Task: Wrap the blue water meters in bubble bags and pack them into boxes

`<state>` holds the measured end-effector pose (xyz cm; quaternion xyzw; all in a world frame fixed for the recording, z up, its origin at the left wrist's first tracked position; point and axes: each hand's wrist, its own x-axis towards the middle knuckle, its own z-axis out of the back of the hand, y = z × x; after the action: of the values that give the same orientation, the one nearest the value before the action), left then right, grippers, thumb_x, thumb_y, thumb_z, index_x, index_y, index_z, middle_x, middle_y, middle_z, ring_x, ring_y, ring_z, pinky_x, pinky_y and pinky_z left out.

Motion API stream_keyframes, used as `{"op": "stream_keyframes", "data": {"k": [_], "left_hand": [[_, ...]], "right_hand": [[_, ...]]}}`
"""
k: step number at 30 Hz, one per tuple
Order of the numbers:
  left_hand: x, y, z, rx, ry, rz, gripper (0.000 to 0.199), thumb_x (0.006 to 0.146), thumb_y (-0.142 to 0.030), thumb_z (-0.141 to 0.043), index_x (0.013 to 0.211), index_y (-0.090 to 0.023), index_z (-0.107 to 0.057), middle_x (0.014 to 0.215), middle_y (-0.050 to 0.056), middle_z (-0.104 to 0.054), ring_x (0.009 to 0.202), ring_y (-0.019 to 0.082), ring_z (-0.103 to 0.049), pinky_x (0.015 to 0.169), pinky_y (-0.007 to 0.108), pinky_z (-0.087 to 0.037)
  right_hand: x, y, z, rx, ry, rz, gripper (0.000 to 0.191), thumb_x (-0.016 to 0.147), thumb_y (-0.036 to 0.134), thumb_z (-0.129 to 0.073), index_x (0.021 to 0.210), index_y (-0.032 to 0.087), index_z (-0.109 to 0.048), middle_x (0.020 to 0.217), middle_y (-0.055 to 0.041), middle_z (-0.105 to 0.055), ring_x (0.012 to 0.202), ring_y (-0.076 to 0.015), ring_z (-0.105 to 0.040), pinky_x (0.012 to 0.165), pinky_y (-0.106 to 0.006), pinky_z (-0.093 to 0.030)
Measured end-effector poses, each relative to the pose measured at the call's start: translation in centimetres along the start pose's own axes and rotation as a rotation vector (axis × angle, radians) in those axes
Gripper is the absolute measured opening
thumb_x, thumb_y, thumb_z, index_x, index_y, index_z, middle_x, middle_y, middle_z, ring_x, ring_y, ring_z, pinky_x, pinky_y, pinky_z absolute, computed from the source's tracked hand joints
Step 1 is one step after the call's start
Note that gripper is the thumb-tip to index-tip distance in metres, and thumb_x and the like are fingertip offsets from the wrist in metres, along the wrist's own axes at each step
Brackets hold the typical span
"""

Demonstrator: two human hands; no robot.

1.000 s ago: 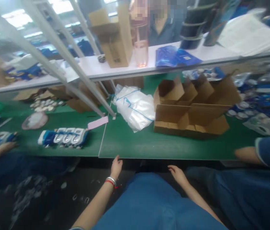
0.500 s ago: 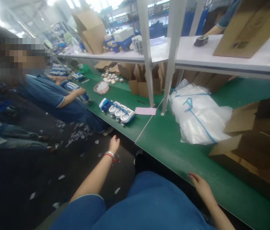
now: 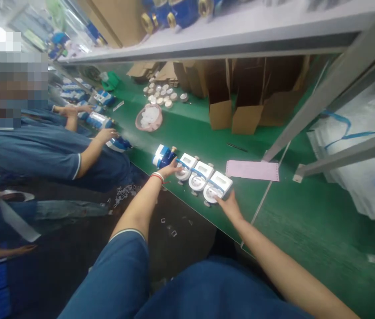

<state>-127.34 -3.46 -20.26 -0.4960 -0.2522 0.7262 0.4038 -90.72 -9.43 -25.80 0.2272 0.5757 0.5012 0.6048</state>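
Three white-faced water meters (image 3: 202, 176) stand side by side in a row near the front edge of the green bench, with a blue strip running along them. My left hand (image 3: 168, 170) grips the left end of this row, beside a separate blue and white meter (image 3: 164, 156) with a brass fitting. At the right end, my right hand (image 3: 230, 205) has its thumb at the front of the last meter and its fingers round the far side. The fingers' far ends are partly hidden.
Behind the row lie a pink paper sheet (image 3: 252, 170), a pink bowl of white parts (image 3: 149, 118) and round caps (image 3: 161, 95). Open cartons (image 3: 247, 117) stand under the shelf. A metal post (image 3: 302, 104) rises on the right. A co-worker's hand (image 3: 109, 135) touches a meter at left.
Both my hands have come from the bench's front edge onto the row of water meters, one at each end. My view has shifted left and closer to the row.
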Motion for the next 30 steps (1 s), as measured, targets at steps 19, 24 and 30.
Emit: {"op": "stream_keyframes", "data": {"k": [19, 24, 30], "left_hand": [[-3.2, -2.8, -18.8, -0.183, 0.4, -0.224, 0.097, 0.071, -0.03, -0.075, 0.149, -0.025, -0.017, 0.138, 0.012, -0.048, 0.122, 0.026, -0.049, 0.104, 0.043, -0.037], [-11.8, -5.4, -34.0, -0.175, 0.465, -0.319, 0.089, 0.074, -0.034, -0.072, 0.147, -0.023, -0.023, 0.141, 0.012, -0.045, 0.126, 0.027, -0.046, 0.109, 0.043, -0.032], [-21.1, -7.0, -52.3, -0.183, 0.532, -0.384, 0.087, 0.078, -0.038, -0.068, 0.149, -0.023, -0.02, 0.143, 0.01, -0.043, 0.129, 0.026, -0.043, 0.112, 0.041, -0.029]], "right_hand": [[-4.4, -8.7, 13.0, 0.249, -0.169, 0.004, 0.082, 0.066, 0.051, -0.072, 0.134, 0.02, -0.04, 0.128, -0.0104, -0.057, 0.118, -0.0281, -0.053, 0.104, -0.05, -0.038], [-14.1, -14.7, 26.1, 0.171, -0.227, -0.018, 0.063, 0.065, 0.05, -0.073, 0.12, 0.025, -0.056, 0.116, -0.0055, -0.065, 0.111, -0.029, -0.058, 0.1, -0.05, -0.044], [-25.0, -20.6, 41.6, 0.126, -0.243, -0.078, 0.04, 0.067, 0.046, -0.071, 0.1, 0.024, -0.068, 0.097, -0.0044, -0.07, 0.1, -0.0313, -0.063, 0.093, -0.052, -0.048]]}}
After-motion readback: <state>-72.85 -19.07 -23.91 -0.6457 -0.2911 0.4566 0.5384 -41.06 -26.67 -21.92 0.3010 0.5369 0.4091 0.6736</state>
